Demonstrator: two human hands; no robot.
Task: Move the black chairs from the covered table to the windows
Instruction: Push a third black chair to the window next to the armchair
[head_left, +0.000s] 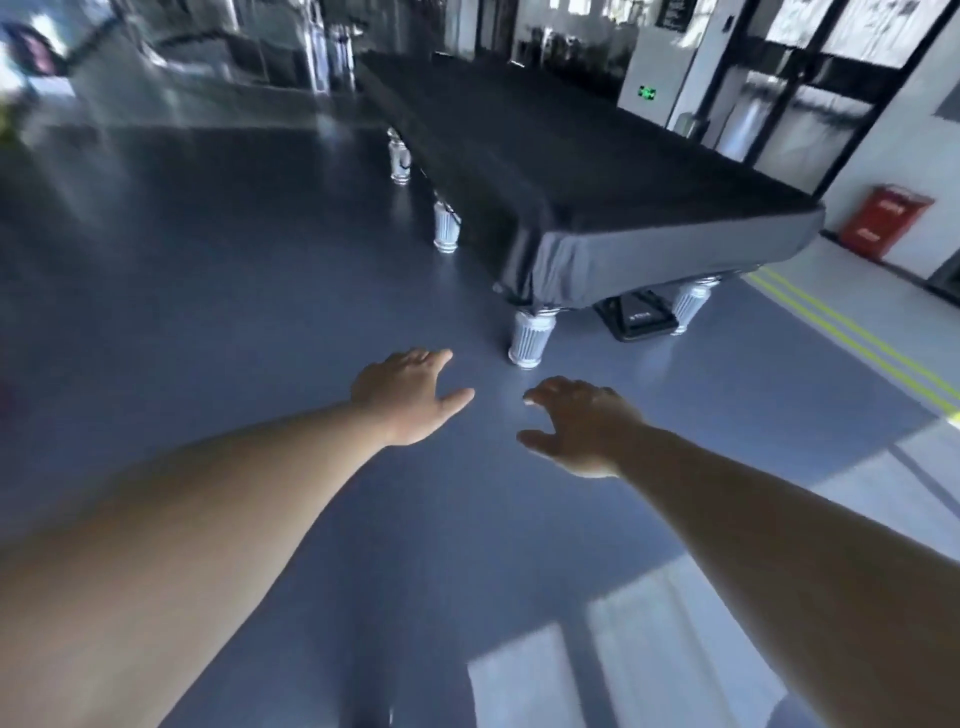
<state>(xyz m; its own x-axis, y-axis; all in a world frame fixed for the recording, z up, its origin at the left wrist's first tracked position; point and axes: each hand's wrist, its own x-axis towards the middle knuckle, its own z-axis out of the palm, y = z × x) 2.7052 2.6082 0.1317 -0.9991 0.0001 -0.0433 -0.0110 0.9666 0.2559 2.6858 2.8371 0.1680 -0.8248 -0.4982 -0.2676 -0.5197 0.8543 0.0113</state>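
A long table under a black cover (582, 156) stands ahead on white fluted legs (530, 338), its near corner just beyond my hands. My left hand (410, 397) and my right hand (576, 423) are both stretched forward over the blue floor, fingers apart, holding nothing. No black chair shows anywhere in view. A black flat object (636, 314) lies on the floor under the table's near end.
A red box (883, 221) stands against the white wall at the right. Two yellow lines (852, 332) run along the floor on the right. Glass doors (810, 104) are at the back right. Sunlit patches (649, 665) fall on the floor below my arms.
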